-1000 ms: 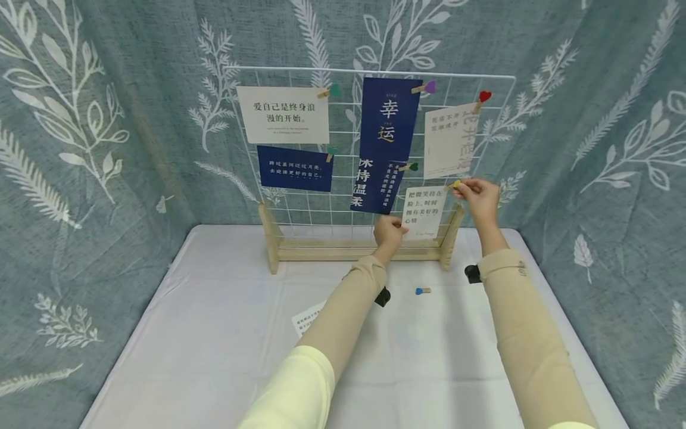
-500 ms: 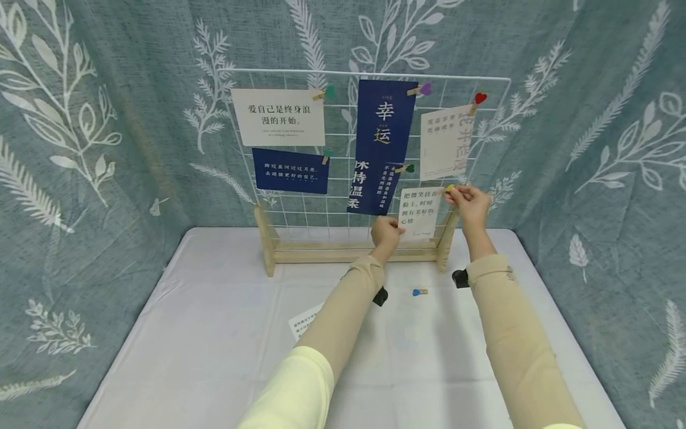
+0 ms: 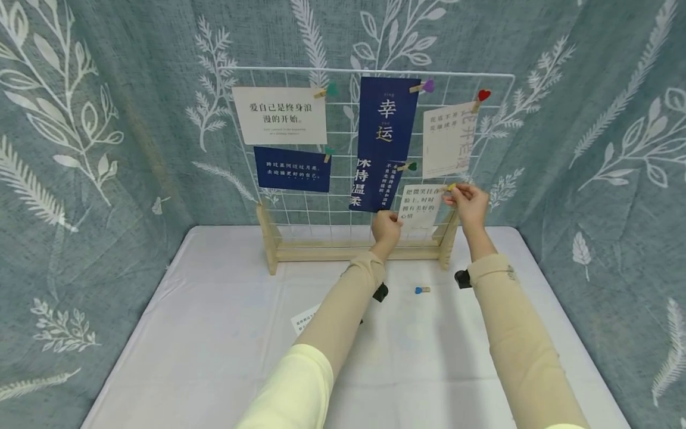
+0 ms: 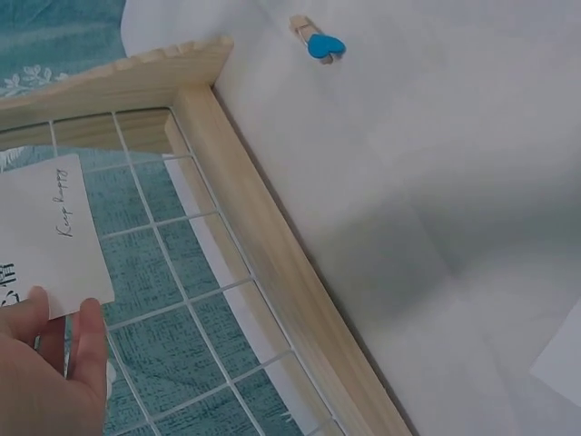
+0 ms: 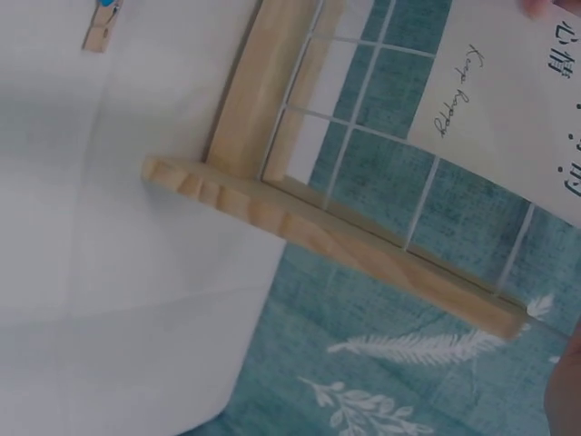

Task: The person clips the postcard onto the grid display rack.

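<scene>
A white card [image 3: 419,208] with dark writing lies against the lower right of the white wire grid [image 3: 334,205]. My left hand [image 3: 386,228] pinches its lower left edge between thumb and fingers; the left wrist view shows this grip on the card [image 4: 56,232] near its "Keep happy" corner. At the card's upper right corner my right hand [image 3: 471,204] pinches a small clothespin [image 3: 451,187] with a yellow top. How far the clothespin's jaws reach over card and wire cannot be made out. Only a sliver of the right hand [image 5: 565,391] enters the right wrist view.
Several clipped cards hang above, among them a tall blue card [image 3: 387,119] and a white card [image 3: 447,143]. A wooden stand [image 3: 354,255] holds the grid. On the white table lie a blue heart clothespin [image 3: 422,290] and another card [image 3: 305,317], partly behind the left arm.
My right hand has shifted slightly left, bringing the yellow clothespin closer onto the card's upper right corner. The left hand keeps its hold on the card.
</scene>
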`<state>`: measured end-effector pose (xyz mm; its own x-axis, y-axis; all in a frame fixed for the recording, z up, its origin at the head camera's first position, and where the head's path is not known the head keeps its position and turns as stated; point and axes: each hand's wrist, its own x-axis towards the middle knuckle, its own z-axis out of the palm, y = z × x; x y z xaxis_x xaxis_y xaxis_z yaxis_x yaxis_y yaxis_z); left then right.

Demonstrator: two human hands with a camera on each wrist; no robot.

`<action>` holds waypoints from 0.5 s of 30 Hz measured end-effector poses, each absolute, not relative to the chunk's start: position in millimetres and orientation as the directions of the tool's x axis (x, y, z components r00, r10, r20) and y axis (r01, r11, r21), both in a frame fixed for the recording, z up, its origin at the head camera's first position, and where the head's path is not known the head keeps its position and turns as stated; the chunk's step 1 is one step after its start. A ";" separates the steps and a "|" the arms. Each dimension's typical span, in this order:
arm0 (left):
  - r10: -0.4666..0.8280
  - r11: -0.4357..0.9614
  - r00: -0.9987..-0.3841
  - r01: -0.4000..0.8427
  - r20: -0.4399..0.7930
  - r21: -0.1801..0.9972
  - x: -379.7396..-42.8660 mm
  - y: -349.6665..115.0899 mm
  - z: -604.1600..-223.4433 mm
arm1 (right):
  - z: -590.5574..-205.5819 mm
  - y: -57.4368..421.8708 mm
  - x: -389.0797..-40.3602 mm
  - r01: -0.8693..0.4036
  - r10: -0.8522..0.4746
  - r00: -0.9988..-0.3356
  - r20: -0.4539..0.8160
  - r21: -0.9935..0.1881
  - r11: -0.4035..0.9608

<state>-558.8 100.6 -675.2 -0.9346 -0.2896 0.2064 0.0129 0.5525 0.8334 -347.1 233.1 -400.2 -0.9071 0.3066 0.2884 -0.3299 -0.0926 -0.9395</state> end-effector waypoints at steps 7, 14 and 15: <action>-0.292 0.533 -0.942 -0.018 0.164 0.846 -503.9 103.9 -618.2 | -421.4 248.0 -372.2 -0.344 0.288 -0.913 0.288 -0.924 -0.168; -0.283 0.475 -0.943 0.020 0.175 0.880 -436.7 102.8 -557.4 | -463.8 276.1 -418.5 -0.352 0.224 -0.925 0.306 -0.913 -0.208; -0.279 0.471 -0.943 0.031 0.182 0.881 -437.2 102.8 -558.2 | -465.6 276.9 -420.5 -0.372 0.221 -0.920 0.325 -0.900 -0.226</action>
